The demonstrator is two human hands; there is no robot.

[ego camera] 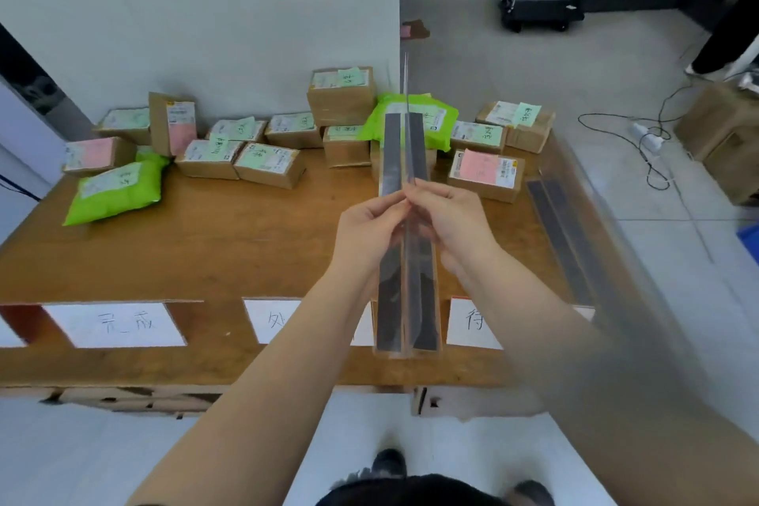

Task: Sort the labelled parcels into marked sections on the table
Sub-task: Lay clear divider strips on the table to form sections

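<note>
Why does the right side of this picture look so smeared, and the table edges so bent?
Head view: the right forearm is motion-blurred, streaking over the table; the wide-angle lens bows the table's edges; the parcels stay fairly sharp; lighting is soft and even.

Labelled cardboard and green parcels [269,164] lie clustered along the far side of the wooden table [205,251].

The clear divider strip [404,218] and both forearms cover most of the middle paper sign [273,318] and the right paper sign [472,322], leaving one character showing on each. Handwriting on the parcels' [267,164] notes is too small to read. A smeared blur hides the surface's [205,251] near right corner. The picture's left edge cuts another sign.
</note>
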